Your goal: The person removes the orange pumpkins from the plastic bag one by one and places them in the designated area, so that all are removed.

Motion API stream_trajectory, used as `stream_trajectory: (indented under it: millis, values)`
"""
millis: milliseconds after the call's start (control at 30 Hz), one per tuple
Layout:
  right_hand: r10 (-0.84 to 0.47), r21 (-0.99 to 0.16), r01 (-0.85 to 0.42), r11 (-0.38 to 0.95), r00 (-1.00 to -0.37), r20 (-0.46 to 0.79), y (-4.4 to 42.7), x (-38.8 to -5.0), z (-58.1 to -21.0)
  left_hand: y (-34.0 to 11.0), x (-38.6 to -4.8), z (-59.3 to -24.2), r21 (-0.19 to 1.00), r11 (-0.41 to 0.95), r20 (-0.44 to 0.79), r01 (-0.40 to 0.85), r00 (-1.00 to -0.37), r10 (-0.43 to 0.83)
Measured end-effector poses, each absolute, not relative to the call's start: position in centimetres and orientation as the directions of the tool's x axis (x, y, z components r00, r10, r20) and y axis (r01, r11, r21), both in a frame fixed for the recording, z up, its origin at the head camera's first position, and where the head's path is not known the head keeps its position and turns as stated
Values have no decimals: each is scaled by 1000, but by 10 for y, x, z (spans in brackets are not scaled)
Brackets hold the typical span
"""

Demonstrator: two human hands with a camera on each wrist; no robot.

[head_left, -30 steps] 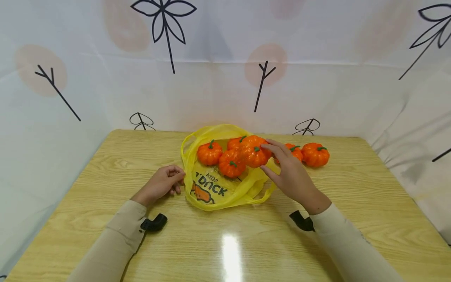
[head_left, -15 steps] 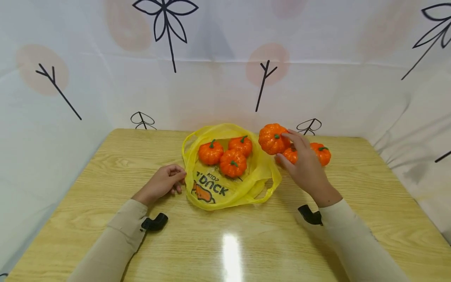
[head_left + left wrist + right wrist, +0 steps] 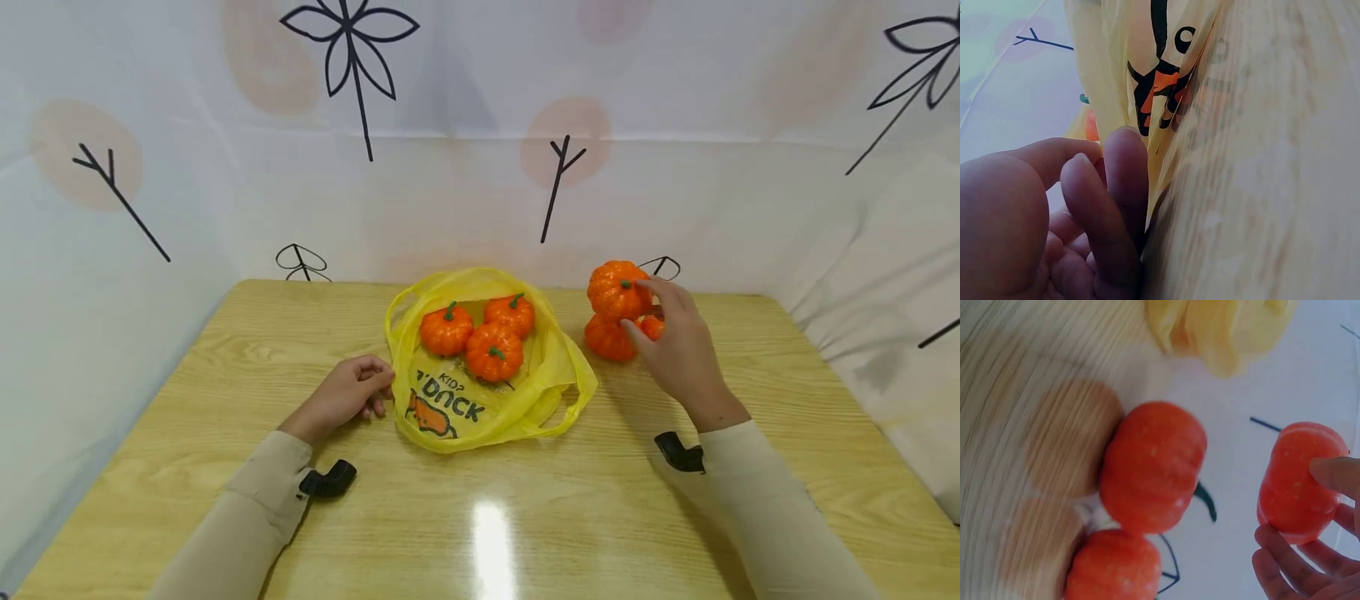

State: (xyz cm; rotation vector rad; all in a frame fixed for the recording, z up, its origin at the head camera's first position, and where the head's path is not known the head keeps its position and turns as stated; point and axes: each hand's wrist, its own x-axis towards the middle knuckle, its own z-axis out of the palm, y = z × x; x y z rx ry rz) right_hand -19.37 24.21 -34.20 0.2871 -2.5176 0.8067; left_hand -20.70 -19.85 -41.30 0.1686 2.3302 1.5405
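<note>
A yellow plastic bag (image 3: pixel 558 379) lies open on the table with three orange pumpkins (image 3: pixel 494 352) inside. My left hand (image 3: pixel 343 393) is at its left edge; in the left wrist view the thumb and index finger of the left hand (image 3: pixel 1054 206) pinch the yellow plastic (image 3: pixel 1110 75). My right hand (image 3: pixel 684 350) holds another pumpkin (image 3: pixel 617 289) by its sides, raised right of the bag. In the right wrist view, this held pumpkin (image 3: pixel 1300 481) is off the table, and two more pumpkins (image 3: pixel 1154 465) stand on the tabletop beside each other.
The wooden table (image 3: pixel 405 525) reaches back to a patterned white cloth (image 3: pixel 465 200). Below the raised pumpkin, a standing pumpkin (image 3: pixel 609 339) is partly covered, and the other one is mostly behind my right hand. A black curved piece (image 3: pixel 328 479) is at the left cuff.
My right hand has moved from over the bag's right side to the right, carrying the pumpkin above the ones on the table. The left hand has stayed at the bag's edge.
</note>
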Motion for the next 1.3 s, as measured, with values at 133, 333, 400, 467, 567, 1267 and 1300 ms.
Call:
stream_trajectory:
  millis: [133,333,400,467,567,1267,1300]
  values:
    - [-1,-508,-273,817,-881,473,257,-194,-340,-199,-208,-412,913,400,-207,-81,-936,283]
    - [35,-503,-246,829,-873,486,276,-197,-342,-199,-207,-410,913,399,-210,-84,-936,283]
    - [47,-501,-238,832,-869,492,282,-198,-341,-199,-206,-410,915,395,-211,-87,-936,282]
    - [61,-502,-223,836,-870,489,289,-198,-340,-199,-206,-410,916,392,-210,-88,-937,279]
    - [78,-502,-193,843,-880,469,298,-200,-339,-200,-207,-411,916,392,-208,-87,-938,278]
    - [196,-498,4,867,-922,335,356,-203,-352,-199,-205,-415,918,384,-219,-100,-935,279]
    - [201,-499,14,866,-925,322,359,-203,-353,-199,-205,-415,918,384,-220,-101,-935,280]
